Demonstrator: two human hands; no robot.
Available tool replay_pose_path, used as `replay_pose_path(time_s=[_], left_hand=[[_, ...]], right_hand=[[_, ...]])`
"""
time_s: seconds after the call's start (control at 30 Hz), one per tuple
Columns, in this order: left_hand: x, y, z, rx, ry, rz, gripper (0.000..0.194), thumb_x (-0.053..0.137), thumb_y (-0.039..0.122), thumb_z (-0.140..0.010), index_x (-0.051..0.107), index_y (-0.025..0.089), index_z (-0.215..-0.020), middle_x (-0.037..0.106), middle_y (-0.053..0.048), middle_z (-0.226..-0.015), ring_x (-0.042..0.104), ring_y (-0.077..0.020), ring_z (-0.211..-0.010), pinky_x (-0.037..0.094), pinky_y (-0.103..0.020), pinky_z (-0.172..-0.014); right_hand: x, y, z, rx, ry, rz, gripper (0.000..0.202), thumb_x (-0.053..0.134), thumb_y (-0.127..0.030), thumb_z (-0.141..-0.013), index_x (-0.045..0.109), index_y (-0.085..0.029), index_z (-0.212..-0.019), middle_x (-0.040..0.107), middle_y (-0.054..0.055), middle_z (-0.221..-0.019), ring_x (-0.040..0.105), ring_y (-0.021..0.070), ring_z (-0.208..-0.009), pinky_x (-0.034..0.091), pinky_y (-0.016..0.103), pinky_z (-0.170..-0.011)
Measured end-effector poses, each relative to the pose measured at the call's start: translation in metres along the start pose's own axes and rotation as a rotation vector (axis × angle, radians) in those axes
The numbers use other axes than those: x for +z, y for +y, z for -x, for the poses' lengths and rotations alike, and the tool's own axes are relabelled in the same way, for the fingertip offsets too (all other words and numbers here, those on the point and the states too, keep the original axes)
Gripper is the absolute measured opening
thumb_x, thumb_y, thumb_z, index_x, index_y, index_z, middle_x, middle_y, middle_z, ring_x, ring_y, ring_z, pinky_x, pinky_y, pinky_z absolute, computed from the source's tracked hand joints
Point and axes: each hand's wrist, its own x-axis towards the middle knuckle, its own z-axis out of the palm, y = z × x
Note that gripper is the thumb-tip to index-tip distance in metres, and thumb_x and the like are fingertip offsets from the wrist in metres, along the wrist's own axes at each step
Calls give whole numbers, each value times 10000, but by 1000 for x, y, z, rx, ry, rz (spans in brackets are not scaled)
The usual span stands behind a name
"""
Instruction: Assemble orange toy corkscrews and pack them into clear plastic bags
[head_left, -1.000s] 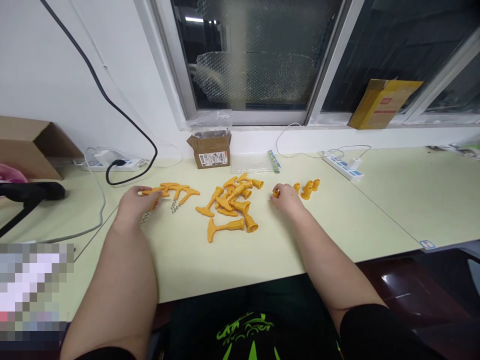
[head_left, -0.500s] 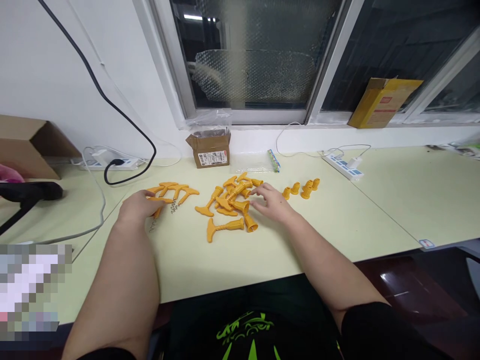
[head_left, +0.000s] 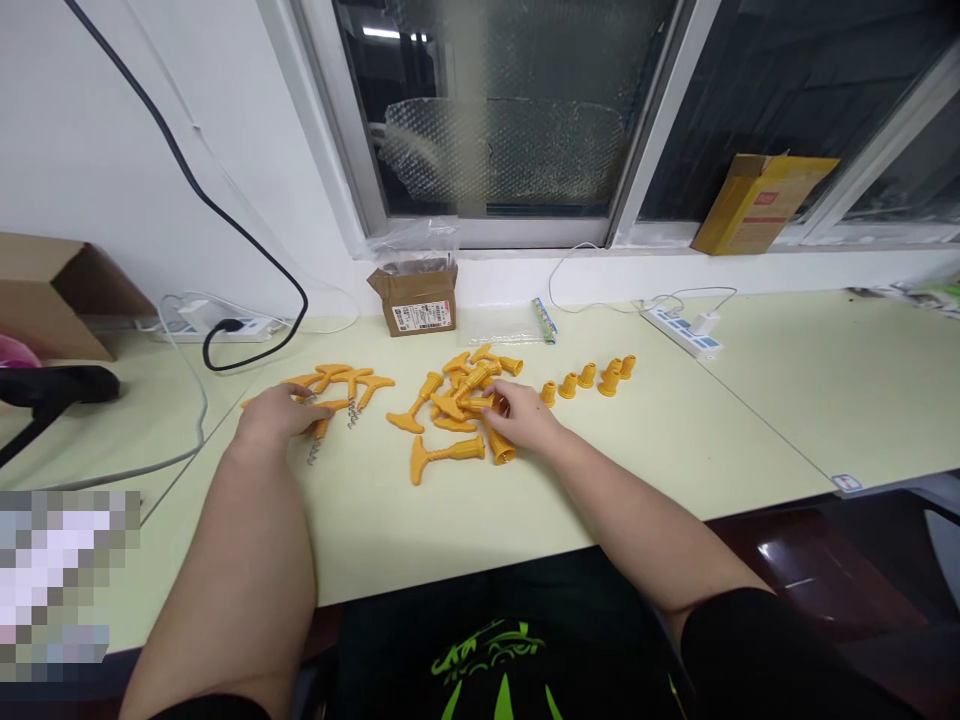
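My left hand (head_left: 274, 418) is closed around the handle of a yellow T-handled corkscrew (head_left: 320, 428), its metal spiral pointing down toward me. More bare corkscrews (head_left: 373, 387) lie just beyond those fingers. In the middle of the table is a heap of yellow corkscrews with sleeves over their spirals (head_left: 448, 405). At the heap's right side my right hand (head_left: 525, 412) has its fingers bent and pinched on the sleeved end of one corkscrew (head_left: 478, 404). One sleeved corkscrew (head_left: 450, 452) lies apart, nearer to me. Several loose yellow sleeves (head_left: 587, 376) stand to the right.
Behind the heap sit a small open cardboard box (head_left: 416, 300) and a clear plastic bag (head_left: 499, 325). Power strips lie at the back left (head_left: 217, 328) and back right (head_left: 682, 332). A black cable (head_left: 259, 262) hangs down at the left.
My right hand has moved left and closed on a sleeved corkscrew in the heap, uncovering another standing sleeve. My left hand has shifted slightly, and its corkscrew's spiral shows more clearly.
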Motion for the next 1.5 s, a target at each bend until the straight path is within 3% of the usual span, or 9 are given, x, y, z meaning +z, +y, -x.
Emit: replay_pose_path(time_s=[0.1,0.17,0.33,0.47,0.6,0.73,0.9,1.23,1.5], left_hand=[[-3,10,12,-34,122,-28,523,804,474,-647,690,181,-1066,667,-19,-756,606,-236,-788,415,-304,-672],[-1,20,21,77,248,45,404,721,431,-748,698,191,-1072,640,-11,-792,581,-206,-761,401,-292,-663],[28,59,48,656,353,254,283,603,351,-877,697,211,-1104,583,7,-773,571,-166,-726,467,-295,-726],[55,93,79,1117,322,245,282,624,298,-895,699,216,-1154,652,-87,-1129,616,-245,-1106,490,-400,-1010],[71,110,102,1338,277,241,373,655,259,-906,662,254,-1279,538,-113,-1453,518,-283,-1348,454,-460,-1129],[77,114,101,1425,344,202,399,658,228,-927,650,262,-1325,432,-134,-1581,467,-303,-1430,438,-501,-1163],[79,114,92,1504,361,320,299,632,166,-944,687,246,-1227,610,-106,-1442,516,-280,-1416,480,-496,-1152],[75,114,95,1503,275,374,243,651,202,-945,671,224,-1186,707,-94,-1302,595,-255,-1334,512,-478,-1117],[71,112,100,1332,190,405,240,725,362,-895,682,211,-1076,750,-81,-1060,697,-216,-973,573,-352,-822]], right_hand=[[-1,5,-2,124,131,-179,191,647,-398,-872,650,-230,-964,596,-41,-677,554,140,-577,449,269,-579],[-4,7,-4,202,180,-332,228,650,-454,-877,636,-231,-918,596,-43,-654,577,138,-545,488,274,-561],[-12,6,-11,416,181,-730,279,705,-475,-870,603,-218,-830,657,-4,-655,633,150,-544,582,290,-527],[-17,1,-14,517,141,-947,258,676,-428,-927,612,-201,-825,685,28,-675,613,127,-530,570,251,-495],[-25,-2,-14,628,71,-1078,211,580,-376,-990,641,-180,-945,655,13,-625,548,94,-461,499,190,-432],[-36,0,-13,770,-146,-1232,248,539,-410,-1003,634,-181,-1015,570,-37,-541,409,54,-363,356,130,-340],[-41,4,-13,817,-408,-1334,257,475,-401,-1029,612,-184,-1033,517,-62,-507,345,41,-332,288,88,-310],[-41,2,-9,775,-337,-1222,110,567,-238,-986,628,-148,-1002,661,17,-641,586,74,-461,466,107,-401],[-33,3,-1,422,-239,-1032,235,748,-381,-845,576,-222,-853,648,-1,-706,632,132,-600,499,211,-483]])
